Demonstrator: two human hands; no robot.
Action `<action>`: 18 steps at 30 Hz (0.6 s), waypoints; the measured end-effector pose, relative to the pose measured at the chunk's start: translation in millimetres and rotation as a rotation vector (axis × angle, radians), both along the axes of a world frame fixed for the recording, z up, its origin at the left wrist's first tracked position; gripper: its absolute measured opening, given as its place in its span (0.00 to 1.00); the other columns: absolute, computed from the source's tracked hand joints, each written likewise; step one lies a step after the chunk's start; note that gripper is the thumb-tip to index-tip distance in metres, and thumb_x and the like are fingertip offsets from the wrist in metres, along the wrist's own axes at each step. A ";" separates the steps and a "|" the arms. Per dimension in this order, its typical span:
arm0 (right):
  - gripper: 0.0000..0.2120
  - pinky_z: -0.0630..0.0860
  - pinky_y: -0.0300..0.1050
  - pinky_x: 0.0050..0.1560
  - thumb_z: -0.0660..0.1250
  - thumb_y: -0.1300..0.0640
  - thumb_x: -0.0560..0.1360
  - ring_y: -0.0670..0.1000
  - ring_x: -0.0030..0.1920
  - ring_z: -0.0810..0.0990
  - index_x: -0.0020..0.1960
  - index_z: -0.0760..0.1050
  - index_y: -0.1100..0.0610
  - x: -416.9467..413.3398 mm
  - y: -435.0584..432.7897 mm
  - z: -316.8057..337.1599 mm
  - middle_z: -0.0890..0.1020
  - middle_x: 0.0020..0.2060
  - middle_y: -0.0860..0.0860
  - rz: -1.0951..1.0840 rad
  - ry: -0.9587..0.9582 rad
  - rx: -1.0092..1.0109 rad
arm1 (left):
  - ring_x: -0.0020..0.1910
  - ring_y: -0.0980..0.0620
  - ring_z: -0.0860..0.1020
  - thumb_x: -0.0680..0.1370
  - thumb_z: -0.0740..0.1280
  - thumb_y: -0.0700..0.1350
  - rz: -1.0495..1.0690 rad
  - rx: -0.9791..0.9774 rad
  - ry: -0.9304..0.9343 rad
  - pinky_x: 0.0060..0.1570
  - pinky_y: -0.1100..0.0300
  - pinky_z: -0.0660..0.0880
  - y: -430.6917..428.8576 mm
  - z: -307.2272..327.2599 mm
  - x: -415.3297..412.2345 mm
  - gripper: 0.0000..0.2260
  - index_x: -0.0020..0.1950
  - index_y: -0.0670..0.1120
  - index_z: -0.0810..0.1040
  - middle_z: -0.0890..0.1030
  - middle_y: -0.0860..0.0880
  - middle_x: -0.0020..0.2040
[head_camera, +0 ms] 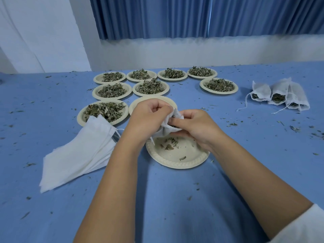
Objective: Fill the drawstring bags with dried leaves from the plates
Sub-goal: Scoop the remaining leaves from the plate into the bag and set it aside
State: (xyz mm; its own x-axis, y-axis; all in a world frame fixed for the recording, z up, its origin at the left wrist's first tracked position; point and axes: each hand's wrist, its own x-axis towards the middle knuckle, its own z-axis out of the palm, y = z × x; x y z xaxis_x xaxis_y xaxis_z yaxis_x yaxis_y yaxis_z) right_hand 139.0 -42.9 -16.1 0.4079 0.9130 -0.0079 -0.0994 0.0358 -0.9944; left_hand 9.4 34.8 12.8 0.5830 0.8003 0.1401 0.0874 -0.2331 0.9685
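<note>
A white drawstring bag (167, 131) hangs between both hands above a cream paper plate (177, 157) that holds only a few leaf scraps. My left hand (149, 118) grips the bag's left rim with curled fingers. My right hand (192, 127) pinches the right rim, fingers at the mouth, where dark leaves show. Several plates heaped with dried leaves (105, 110) stand behind in rows. A stack of flat white bags (78, 153) lies at the left. Three filled bags (278, 95) lie at the right.
The table wears a blue cloth (245, 155) strewn with leaf crumbs. Another plate (168, 100) lies half hidden behind my hands. A white wall and blue curtain (192, 16) close the far side. A white sleeve (303, 228) shows at the bottom right.
</note>
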 end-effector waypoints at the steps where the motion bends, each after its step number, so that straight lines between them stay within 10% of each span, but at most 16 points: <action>1: 0.06 0.80 0.40 0.35 0.77 0.64 0.69 0.51 0.35 0.85 0.41 0.80 0.63 -1.5 0.1 0.4 0.85 0.35 0.56 -0.023 -0.020 -0.004 | 0.29 0.58 0.73 0.76 0.69 0.42 -0.022 0.021 0.007 0.29 0.69 0.70 -1.3 0.2 0.0 0.08 0.37 0.50 0.81 0.78 0.53 0.31; 11: 0.13 0.68 0.38 0.30 0.71 0.64 0.70 0.45 0.29 0.70 0.32 0.70 0.54 -10.4 11.0 -2.6 0.73 0.27 0.47 -0.238 -0.396 -0.128 | 0.35 0.52 0.74 0.77 0.69 0.41 -0.132 0.063 0.070 0.39 0.58 0.72 -9.2 -0.4 3.6 0.05 0.41 0.45 0.82 0.82 0.38 0.40; 18: 0.05 0.81 0.44 0.51 0.72 0.62 0.73 0.53 0.46 0.85 0.49 0.83 0.62 4.0 4.0 1.1 0.86 0.45 0.59 0.099 -0.070 -0.034 | 0.27 0.60 0.75 0.77 0.67 0.41 0.015 0.042 0.001 0.28 0.69 0.71 -2.8 -1.6 1.4 0.05 0.42 0.44 0.81 0.80 0.50 0.34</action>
